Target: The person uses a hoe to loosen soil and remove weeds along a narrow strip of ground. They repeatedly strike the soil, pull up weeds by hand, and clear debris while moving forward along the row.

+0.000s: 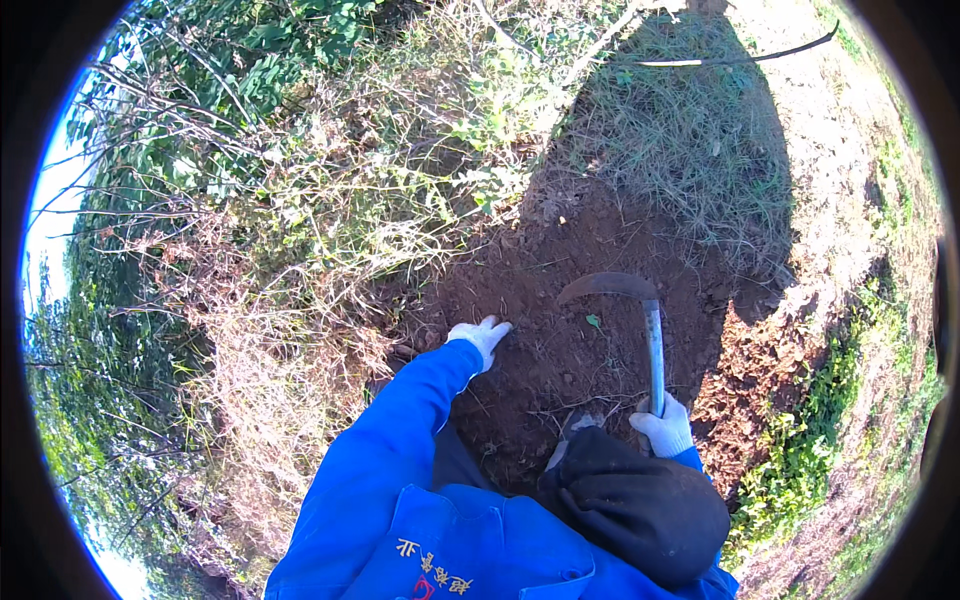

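Observation:
My right hand (666, 429), in a white glove, grips the lower end of a sickle's pale handle (655, 360). Its curved, rust-brown blade (611, 283) arcs leftward over the dark soil (547, 315). To the left, my white-gloved left hand (480, 339) reaches down to the soil with its fingers apart. Nothing shows in it, though its underside is hidden. Between the hands a small green leaf (593, 321) lies on the dirt. My bent knee in dark trousers (637, 502) is close to the right hand, with part of a shoe (585, 421) beyond it.
Dry grass and weeds (360, 232) border the soil on the left, with bare twigs (172, 105) behind. Ahead, a thin branch (720, 61) crosses shaded grass (682, 142). Sunlit reddish clods (757, 382) and low green plants (802, 442) lie at the right.

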Tool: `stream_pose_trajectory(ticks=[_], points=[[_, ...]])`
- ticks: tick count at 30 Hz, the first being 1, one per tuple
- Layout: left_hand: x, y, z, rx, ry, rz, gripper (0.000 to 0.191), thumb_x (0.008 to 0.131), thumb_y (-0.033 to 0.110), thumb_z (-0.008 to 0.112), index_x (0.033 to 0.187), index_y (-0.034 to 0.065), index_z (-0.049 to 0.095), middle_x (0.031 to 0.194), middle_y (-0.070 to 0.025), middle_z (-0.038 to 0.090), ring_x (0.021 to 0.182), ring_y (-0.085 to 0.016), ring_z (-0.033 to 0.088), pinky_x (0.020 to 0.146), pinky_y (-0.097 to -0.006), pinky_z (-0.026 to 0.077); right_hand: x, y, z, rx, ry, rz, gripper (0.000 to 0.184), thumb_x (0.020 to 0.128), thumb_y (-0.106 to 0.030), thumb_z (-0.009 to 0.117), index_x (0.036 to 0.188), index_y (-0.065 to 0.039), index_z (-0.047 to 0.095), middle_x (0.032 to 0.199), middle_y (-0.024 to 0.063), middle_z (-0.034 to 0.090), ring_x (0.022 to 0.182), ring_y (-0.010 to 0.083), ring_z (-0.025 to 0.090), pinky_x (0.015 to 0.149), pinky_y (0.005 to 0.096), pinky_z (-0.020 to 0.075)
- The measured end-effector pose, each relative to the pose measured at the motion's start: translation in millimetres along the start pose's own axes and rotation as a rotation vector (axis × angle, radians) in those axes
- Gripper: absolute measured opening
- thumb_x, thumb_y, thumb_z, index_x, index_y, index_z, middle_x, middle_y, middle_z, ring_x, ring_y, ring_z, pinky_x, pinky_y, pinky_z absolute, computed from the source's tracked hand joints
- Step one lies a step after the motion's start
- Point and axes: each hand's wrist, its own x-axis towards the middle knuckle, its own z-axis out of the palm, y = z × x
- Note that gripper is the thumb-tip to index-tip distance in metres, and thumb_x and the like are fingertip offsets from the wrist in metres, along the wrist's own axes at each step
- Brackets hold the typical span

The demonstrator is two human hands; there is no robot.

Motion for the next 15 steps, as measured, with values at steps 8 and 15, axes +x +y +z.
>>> stream_pose_trajectory(ticks=[8, 15], points=[[-2, -58, 1, -0.014, 0.085, -0.287, 0.066, 0.094, 0.037, 0.069, 0.151, 0.0135, 0.045, 0.131, -0.0171, 0.068, 0.115, -0.036, 0.070, 0.098, -0.0481, 0.055, 33, -12, 31, -0.070, -0.059, -0.003, 0.027, 0.078, -0.013, 0.080, 0.098, -0.003, 0.063, 0.072, 0.0044, 0.064, 0.053, 0.0140, 0.060, 0.051, 0.0315, 0.0488], [31, -52, -26, 0.041, -0.093, -0.496, 0.040, 0.093, 0.029, 0.068, 0.130, 0.0142, 0.070, 0.120, -0.0112, 0.077, 0.113, -0.034, 0.074, 0.092, -0.0461, 0.059, 107, -49, 103, -0.097, -0.222, 0.079, 0.025, 0.084, -0.014, 0.075, 0.102, -0.004, 0.063, 0.066, 0.0063, 0.060, 0.048, 0.0176, 0.059, 0.042, 0.0348, 0.0465]])
